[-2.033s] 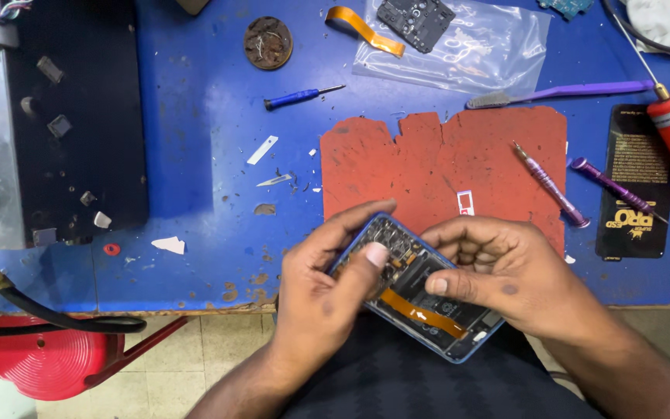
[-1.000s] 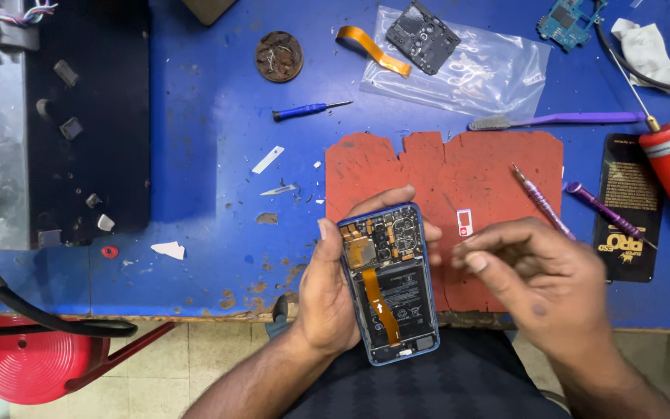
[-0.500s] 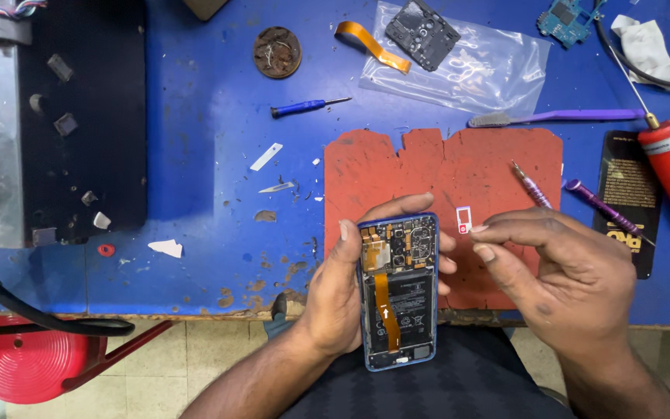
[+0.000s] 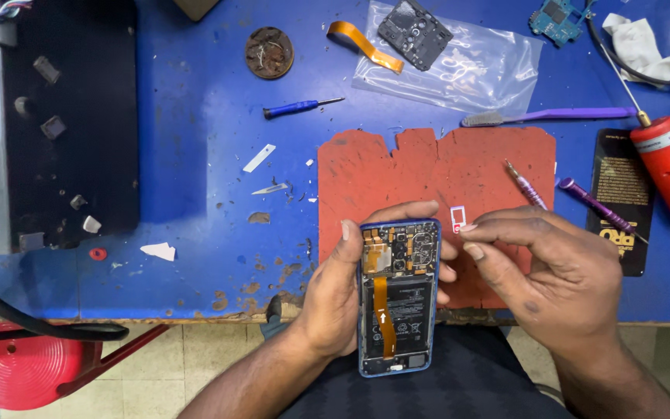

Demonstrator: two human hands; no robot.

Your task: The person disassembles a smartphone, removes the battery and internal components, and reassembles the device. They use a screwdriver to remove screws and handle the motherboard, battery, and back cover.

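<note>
Opened phone (image 4: 397,299) now upright, lengthwise

Red mat (image 4: 397,167) top bare; purple tools (image 4: 526,186) crowd right.

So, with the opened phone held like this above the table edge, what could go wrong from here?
1. The left hand alone holds the opened phone, partly past the blue table edge; a slip could drop it onto the lap or floor.
2. Its orange flex cable and boards lie bare, so a careless finger might snag or bend them.
3. The small white tray on the red mat, near the right hand fingers, could be knocked away and lost.
</note>
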